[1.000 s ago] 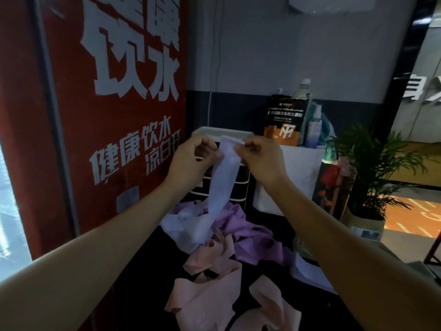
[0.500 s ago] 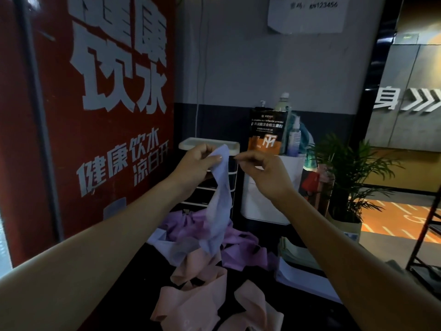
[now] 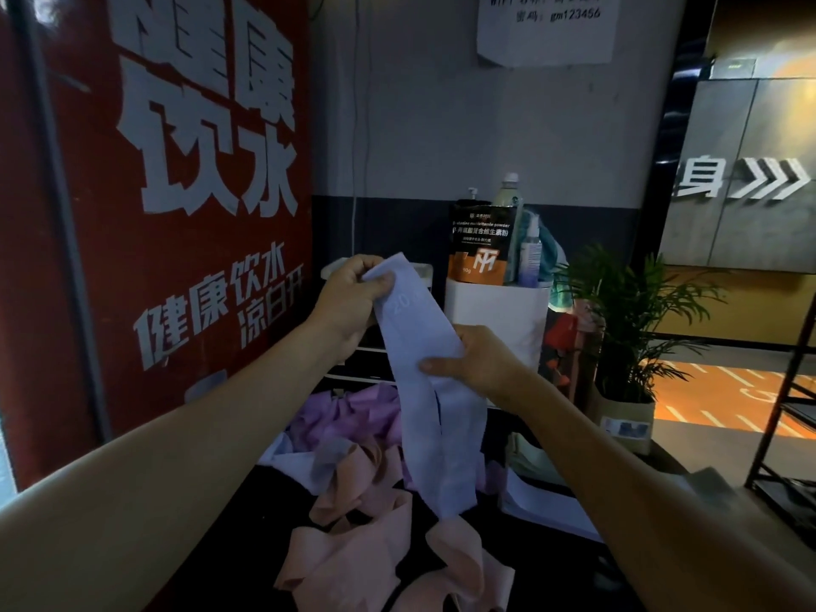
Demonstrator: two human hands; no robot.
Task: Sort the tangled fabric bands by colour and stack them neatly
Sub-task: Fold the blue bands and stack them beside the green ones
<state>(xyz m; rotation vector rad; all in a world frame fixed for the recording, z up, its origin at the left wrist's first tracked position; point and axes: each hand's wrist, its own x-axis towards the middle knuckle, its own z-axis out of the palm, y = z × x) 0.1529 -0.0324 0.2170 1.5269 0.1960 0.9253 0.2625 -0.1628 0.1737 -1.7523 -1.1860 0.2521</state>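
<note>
Red wall sign, both hands — left hand, right hand — gripping pale-blue band printed "20"

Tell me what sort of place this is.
Probably a gym's reception or service corner. A vitamin powder pouch and spray bottle stand on a white bin, a red drinking-water sign fills the left wall, and the hands hold a numbered stretch band over a pile of bands.
</note>
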